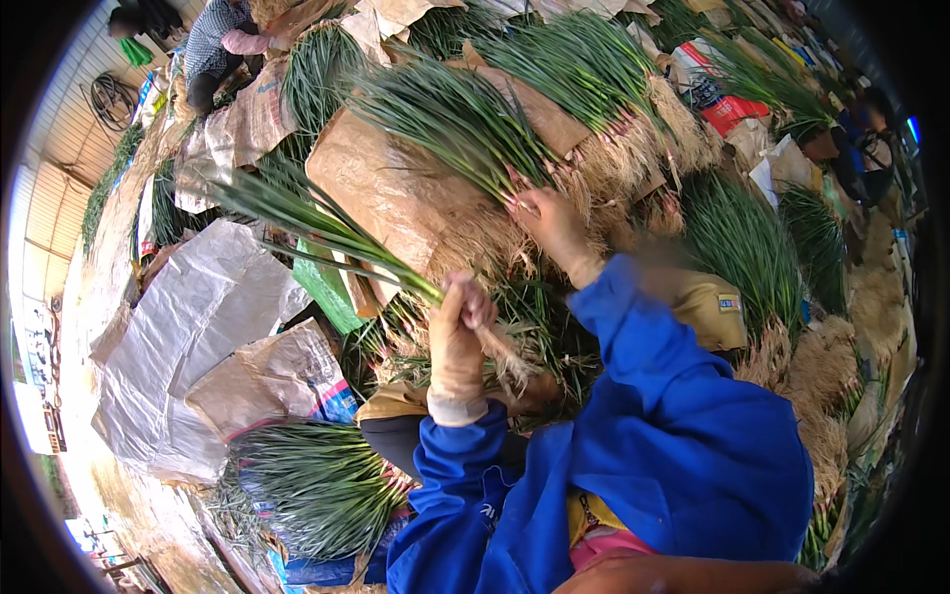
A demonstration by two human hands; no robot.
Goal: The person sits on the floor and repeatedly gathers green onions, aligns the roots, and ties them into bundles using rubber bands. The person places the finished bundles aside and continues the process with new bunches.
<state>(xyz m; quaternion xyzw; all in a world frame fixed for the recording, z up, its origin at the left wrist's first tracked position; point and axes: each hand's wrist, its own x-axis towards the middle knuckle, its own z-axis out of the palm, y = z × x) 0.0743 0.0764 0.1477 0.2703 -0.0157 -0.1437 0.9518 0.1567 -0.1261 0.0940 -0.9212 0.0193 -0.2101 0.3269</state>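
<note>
My left hand (460, 315) is closed around the lower stems of a bunch of green allium plants (356, 245), leaves towards the upper left, pale roots hanging below the fist. My right hand (545, 219) is at the reddish stem bases of another pile of the plants (453, 126), its fingers bent and touching them; whether they grip any stems I cannot tell. This pile lies on a brown woven sack (378, 185), roots towards me. Beneath my hands are loose leaves and more rooted plants (401, 338).
A neat heap of the plants (319, 482) lies on blue sacking at lower left, beside a grey plastic sheet (193, 341). More bundles (742, 245) lie at right. A person in a checked top (215, 44) crouches at upper left; another person (865, 148) is at far right.
</note>
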